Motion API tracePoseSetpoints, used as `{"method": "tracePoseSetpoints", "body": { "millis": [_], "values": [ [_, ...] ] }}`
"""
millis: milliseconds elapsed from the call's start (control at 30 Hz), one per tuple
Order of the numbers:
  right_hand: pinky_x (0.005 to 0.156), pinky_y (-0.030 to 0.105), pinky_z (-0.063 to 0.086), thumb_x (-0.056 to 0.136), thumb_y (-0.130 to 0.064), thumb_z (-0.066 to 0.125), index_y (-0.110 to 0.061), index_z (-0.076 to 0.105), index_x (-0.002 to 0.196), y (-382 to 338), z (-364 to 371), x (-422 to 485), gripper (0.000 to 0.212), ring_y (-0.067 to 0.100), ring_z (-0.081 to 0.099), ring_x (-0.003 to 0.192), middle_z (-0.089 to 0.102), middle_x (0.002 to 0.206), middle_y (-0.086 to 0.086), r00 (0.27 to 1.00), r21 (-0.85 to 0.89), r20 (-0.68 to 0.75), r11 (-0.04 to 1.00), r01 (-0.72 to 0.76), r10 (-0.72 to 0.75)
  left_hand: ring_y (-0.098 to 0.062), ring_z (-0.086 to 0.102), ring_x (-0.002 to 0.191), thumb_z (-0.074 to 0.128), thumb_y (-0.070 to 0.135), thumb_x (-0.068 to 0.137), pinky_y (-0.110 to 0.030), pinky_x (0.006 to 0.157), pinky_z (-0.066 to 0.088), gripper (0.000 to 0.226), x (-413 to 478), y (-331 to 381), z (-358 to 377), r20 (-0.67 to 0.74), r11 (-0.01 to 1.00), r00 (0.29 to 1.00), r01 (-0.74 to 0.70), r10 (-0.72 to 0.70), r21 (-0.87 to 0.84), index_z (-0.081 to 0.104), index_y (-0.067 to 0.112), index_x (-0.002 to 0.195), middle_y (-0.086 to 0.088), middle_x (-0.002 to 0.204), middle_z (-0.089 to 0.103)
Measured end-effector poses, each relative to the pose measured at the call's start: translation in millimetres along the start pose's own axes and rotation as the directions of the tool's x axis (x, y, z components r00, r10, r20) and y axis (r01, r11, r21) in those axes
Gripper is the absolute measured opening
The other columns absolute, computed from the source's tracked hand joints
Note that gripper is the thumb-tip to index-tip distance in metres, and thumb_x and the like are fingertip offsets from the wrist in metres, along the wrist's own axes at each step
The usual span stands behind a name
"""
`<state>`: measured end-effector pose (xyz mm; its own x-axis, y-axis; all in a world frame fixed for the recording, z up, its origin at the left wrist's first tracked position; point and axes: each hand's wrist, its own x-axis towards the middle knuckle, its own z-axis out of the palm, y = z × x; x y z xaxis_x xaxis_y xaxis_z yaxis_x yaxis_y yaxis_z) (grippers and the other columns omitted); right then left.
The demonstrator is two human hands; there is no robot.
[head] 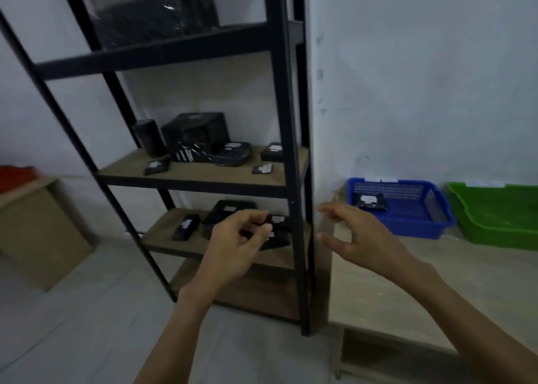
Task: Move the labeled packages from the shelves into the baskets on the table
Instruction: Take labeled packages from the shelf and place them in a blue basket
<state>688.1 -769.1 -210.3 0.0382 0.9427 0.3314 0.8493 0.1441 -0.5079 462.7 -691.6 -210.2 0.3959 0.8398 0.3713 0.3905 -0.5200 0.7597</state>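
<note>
Fingers (259, 217) of the left hand (233, 247) curl in front of the lower shelf (163, 238); whether they pinch a small black package (278, 219) I cannot tell, blur. Right hand (358, 238) at 3 o'clock of the shelving post, fingers spread, empty, over the table (407, 290). Labeled packages: several on the middle shelf (203, 172) at 12 o'clock, a few on the lower shelf, one package (369, 201) inside the blue basket (431, 226). Green basket (495, 226) just beside it, at its 3 o'clock.
</note>
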Motion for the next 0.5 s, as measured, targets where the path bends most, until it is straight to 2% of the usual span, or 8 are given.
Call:
{"method": "tracePoseSetpoints", "body": {
  "millis": [100, 267, 367, 500],
  "values": [
    [0.091, 0.033, 0.049, 0.084, -0.043, 0.063, -0.029, 0.046, 0.130, -61, 19, -6, 0.052, 0.008, 0.053, 0.111, 0.056, 0.125, -0.006, 0.999, -0.014, -0.042, 0.999, 0.030, -0.030, 0.005, 0.059, 0.090, 0.065, 0.025, 0.088, -0.010, 0.075, 0.049, 0.022, -34, -12, -59, -0.005, 0.998, 0.999, -0.051, 0.051, 0.033, 0.064, 0.027, 0.111, 0.015, 0.097, 0.064],
    [0.090, 0.025, 0.045, 0.084, -0.043, 0.062, -0.034, 0.043, 0.129, -157, 58, -8, 0.051, 0.004, 0.049, 0.111, 0.053, 0.125, -0.009, 0.996, -0.040, -0.069, 0.998, 0.050, -0.052, 0.002, 0.060, 0.092, 0.062, 0.030, 0.090, -0.014, 0.076, 0.050, 0.023, -67, -41, -151, -0.023, 0.993, 0.995, -0.099, 0.101, 0.071, 0.066, 0.023, 0.112, 0.014, 0.097, 0.066],
    [0.093, 0.029, 0.048, 0.084, -0.043, 0.062, -0.036, 0.041, 0.130, -207, 69, -2, 0.051, 0.003, 0.049, 0.113, 0.051, 0.126, -0.012, 0.997, -0.044, -0.054, 0.997, 0.056, -0.058, 0.004, 0.059, 0.090, 0.060, 0.027, 0.091, -0.009, 0.074, 0.047, 0.020, -77, -47, -197, 0.023, 0.993, 0.995, -0.101, 0.100, 0.063, 0.065, 0.024, 0.110, 0.013, 0.098, 0.064],
    [0.095, 0.022, 0.044, 0.085, -0.047, 0.059, -0.041, 0.037, 0.131, -249, 77, 28, 0.051, -0.006, 0.044, 0.110, 0.045, 0.124, -0.022, 0.991, -0.082, -0.061, 0.990, 0.116, -0.121, 0.007, 0.058, 0.091, 0.062, 0.025, 0.090, -0.006, 0.073, 0.045, 0.016, -69, -60, -248, 0.024, 0.991, 0.995, -0.101, 0.099, 0.083, 0.063, 0.028, 0.106, 0.013, 0.097, 0.064]
  ]
}}
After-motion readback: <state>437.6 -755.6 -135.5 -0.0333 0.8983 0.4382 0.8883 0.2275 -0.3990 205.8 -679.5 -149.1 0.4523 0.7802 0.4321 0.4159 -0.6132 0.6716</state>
